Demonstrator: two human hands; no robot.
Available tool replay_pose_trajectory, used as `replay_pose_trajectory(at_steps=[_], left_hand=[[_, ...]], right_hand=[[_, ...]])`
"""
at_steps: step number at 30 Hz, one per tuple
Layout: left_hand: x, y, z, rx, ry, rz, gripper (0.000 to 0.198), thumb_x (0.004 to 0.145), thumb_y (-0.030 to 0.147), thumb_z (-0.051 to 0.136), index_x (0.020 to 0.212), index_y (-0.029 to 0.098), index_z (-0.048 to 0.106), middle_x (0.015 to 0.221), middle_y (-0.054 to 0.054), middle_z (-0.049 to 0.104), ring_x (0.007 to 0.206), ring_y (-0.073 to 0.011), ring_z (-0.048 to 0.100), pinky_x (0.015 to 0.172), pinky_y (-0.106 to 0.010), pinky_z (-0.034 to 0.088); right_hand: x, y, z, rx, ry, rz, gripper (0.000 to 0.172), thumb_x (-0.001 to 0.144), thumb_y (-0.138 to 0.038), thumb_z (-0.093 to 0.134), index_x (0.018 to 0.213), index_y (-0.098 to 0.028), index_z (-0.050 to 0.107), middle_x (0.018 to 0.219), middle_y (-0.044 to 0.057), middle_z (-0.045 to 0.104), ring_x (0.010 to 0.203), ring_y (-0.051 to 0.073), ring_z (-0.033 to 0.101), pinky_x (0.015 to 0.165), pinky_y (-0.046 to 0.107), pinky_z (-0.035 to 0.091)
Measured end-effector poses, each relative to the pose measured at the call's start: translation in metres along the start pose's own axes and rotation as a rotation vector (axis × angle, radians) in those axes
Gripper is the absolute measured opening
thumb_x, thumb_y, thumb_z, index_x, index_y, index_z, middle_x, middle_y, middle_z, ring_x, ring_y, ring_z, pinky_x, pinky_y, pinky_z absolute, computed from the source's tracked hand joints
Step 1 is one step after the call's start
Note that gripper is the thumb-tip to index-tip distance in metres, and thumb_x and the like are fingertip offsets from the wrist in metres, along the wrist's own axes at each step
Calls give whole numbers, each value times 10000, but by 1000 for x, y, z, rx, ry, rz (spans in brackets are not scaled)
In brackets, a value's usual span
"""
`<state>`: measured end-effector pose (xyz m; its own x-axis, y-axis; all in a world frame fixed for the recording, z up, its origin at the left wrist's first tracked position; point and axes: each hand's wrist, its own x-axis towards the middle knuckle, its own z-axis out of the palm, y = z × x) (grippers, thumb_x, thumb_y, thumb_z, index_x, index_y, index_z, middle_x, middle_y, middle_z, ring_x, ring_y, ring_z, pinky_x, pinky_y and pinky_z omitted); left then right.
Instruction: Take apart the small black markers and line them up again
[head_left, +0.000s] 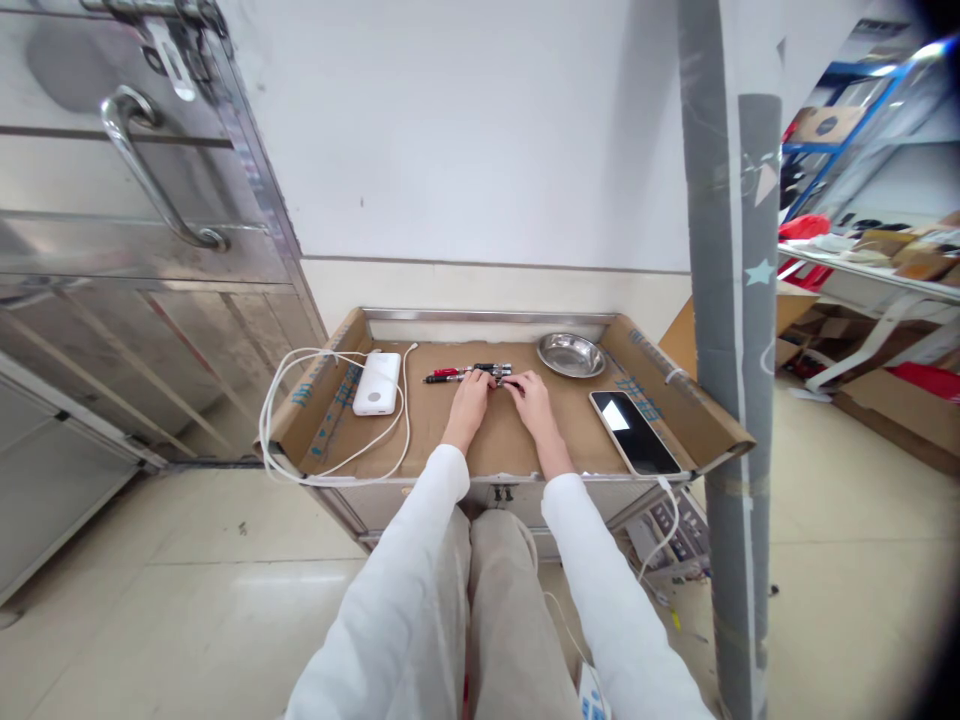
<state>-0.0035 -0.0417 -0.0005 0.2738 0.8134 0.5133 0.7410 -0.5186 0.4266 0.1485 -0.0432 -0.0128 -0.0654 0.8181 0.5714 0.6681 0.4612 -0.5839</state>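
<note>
My left hand (469, 403) and my right hand (532, 402) are close together over the middle of a cardboard-lined tabletop (427, 425). The fingers of both are bent inward and pinch a slim, pen-like piece (497, 381) between them. Most of that piece is covered by the fingers, so its ends do not show clearly. Just beyond the fingertips lie several pens side by side, among them a red pen (445, 371) and a black pen (430, 379). Their right ends reach behind my hands.
A white power bank (377, 384) with a looped white cable (409, 432) lies at the left. At the back right sits a round metal dish (571, 355). A phone (634, 433) rests near the front right edge. Raised cardboard sides (679, 388) border the top, and a grey wrapped pole (739, 420) stands at the right.
</note>
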Motion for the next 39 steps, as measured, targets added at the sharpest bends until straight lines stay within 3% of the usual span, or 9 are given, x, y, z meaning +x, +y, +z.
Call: replay_pose_trajectory(at_steps=[7,16,30,39], left_hand=[[-2,2,1,-11,89,-19,219,832,34,387,945,153,532,1003,-95,520,999,-200,504,939,-355,411],[-1,2,4,140,30,-59,33,832,189,522,856,175,540,938,-83,524,961,-229,500,897,-392,407],[1,4,1,225,58,-131,65,882,175,460,891,151,520,933,-92,534,935,-223,504,867,-377,406],[0,5,2,218,52,-108,107,885,153,430,887,146,536,930,-96,546,935,-217,509,884,-373,403]], right_hand=[[1,0,5,34,-106,-77,254,850,-163,485,1010,-237,668,965,63,615,937,192,553,889,356,444],[1,4,5,-47,-98,-34,196,855,-195,492,905,-211,681,898,61,575,889,198,539,869,350,441],[-2,-3,0,-228,-77,-16,336,844,-130,407,1014,-219,682,874,67,558,855,195,506,828,321,423],[-3,-8,-5,-311,-7,71,313,838,-124,398,938,-200,684,870,73,567,825,190,499,807,316,376]])
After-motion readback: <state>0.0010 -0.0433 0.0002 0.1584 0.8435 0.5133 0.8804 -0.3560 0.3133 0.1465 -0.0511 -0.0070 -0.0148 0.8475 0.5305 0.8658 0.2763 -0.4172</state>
